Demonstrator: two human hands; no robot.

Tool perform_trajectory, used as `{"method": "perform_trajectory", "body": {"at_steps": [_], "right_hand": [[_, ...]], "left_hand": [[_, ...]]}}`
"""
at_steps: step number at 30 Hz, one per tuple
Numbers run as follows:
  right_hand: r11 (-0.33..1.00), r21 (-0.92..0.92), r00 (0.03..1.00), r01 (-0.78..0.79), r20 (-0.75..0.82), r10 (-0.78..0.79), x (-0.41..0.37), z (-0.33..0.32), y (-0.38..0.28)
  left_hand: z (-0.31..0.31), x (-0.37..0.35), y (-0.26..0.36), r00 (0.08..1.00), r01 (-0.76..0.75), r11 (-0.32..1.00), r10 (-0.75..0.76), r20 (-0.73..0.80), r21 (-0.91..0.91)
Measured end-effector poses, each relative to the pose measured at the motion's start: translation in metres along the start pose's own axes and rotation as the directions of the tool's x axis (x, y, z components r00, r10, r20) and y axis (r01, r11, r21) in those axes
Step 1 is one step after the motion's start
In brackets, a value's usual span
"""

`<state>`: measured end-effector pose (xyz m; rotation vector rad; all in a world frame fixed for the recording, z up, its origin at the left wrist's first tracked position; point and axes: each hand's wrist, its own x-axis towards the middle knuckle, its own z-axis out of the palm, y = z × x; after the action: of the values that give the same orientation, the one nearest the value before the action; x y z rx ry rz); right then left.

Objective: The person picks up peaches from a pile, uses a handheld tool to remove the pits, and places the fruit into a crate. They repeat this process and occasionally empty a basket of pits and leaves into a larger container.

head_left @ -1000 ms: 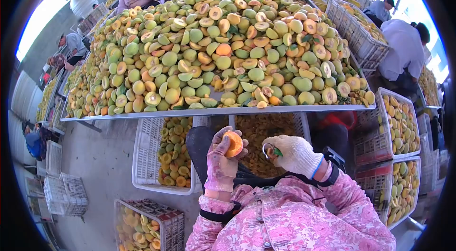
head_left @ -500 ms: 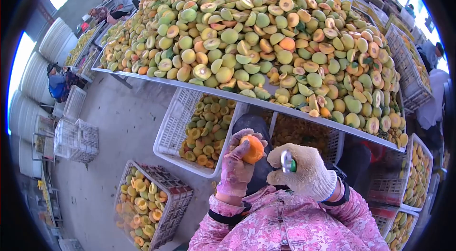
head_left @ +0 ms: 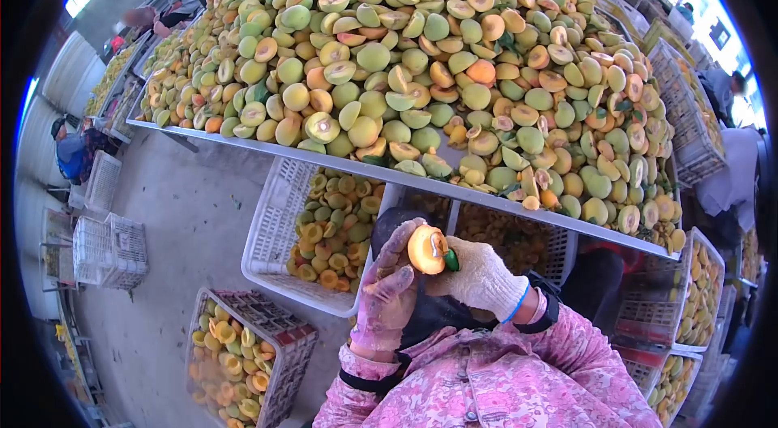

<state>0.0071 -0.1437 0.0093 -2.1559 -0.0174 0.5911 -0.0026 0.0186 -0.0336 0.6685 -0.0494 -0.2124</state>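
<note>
The metal table [head_left: 486, 203] spans the upper frame, bearing a heaped fruit pile [head_left: 389, 63] of green and orange whole and halved pieces. Below its edge, left of centre, stands a white crate [head_left: 271, 221] of halves; a second crate [head_left: 559, 259] is tucked partly under the table at centre right. Both sit near the knees, apparently to stay within short reach. A further filled crate [head_left: 296, 363] stands at lower left. At frame centre, the left hand [head_left: 382, 302], in a stained glove, has thumb and fingers together on a fruit half [head_left: 425, 251], its cut face turned toward the right hand, presumably to give access to the middle. The right hand [head_left: 486, 278], in a pale knit glove, is clamped around a green-handled tool [head_left: 451, 259]. Its metal tip lies at the cut face; penetration depth cannot be determined.
</note>
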Motion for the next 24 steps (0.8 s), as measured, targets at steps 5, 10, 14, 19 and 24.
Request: {"method": "perform_trajectory", "body": {"at_steps": [5, 10, 14, 19, 24], "right_hand": [[0.990, 0.031, 0.982, -0.140, 0.134, 0.134, 0.003, 0.001, -0.005], [0.961, -0.275, 1.000, -0.018, 0.002, 0.020, 0.005, -0.023, -0.022], [0.858, -0.503, 0.955, 0.107, -0.187, -0.228, 0.019, -0.016, 0.000], [0.746, -0.648, 0.928, 0.154, -0.164, -0.334, 0.020, -0.012, 0.006], [0.712, -0.695, 0.951, 0.100, -0.145, -0.275, 0.014, -0.011, 0.004]], "left_hand": [[-0.011, 0.007, -0.003, 0.998, 0.003, 0.996, 0.003, -0.070, 0.085], [-0.016, 0.022, -0.009, 0.959, 0.084, 0.995, -0.068, -0.277, 0.047], [-0.013, 0.021, -0.008, 0.965, 0.195, 0.973, -0.168, -0.203, 0.122], [-0.010, 0.015, -0.014, 0.967, 0.211, 0.969, -0.186, -0.176, 0.130], [-0.018, 0.011, -0.020, 0.968, 0.228, 0.953, -0.201, -0.149, 0.198]]}}
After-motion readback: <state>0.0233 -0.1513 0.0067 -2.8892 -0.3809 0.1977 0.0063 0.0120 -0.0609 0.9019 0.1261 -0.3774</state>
